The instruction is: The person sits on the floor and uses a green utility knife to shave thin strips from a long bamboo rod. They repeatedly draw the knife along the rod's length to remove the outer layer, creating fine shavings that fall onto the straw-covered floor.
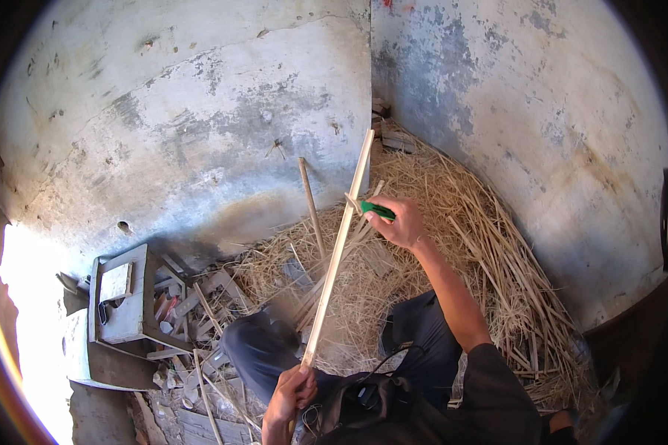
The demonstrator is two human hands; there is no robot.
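A long, pale wooden strip (332, 265) slants up and away from my lap toward the corner of the walls. Its near end is in my left hand (291, 393), whose fingers are wrapped round it. My right hand (401, 221), out at the end of a stretched arm, grips a green-handled knife (378, 211). The knife's blade lies across the upper part of the strip and appears to touch it. Below the strip are my bent knees in dark trousers.
Straw and wood shavings (438, 200) cover the floor, with long thin strips (501, 278) heaped along the right wall. A stick (312, 208) stands up near the left wall. To the left sits a worn wooden box (137, 297) among scraps. Peeling walls (274, 89) meet in the corner.
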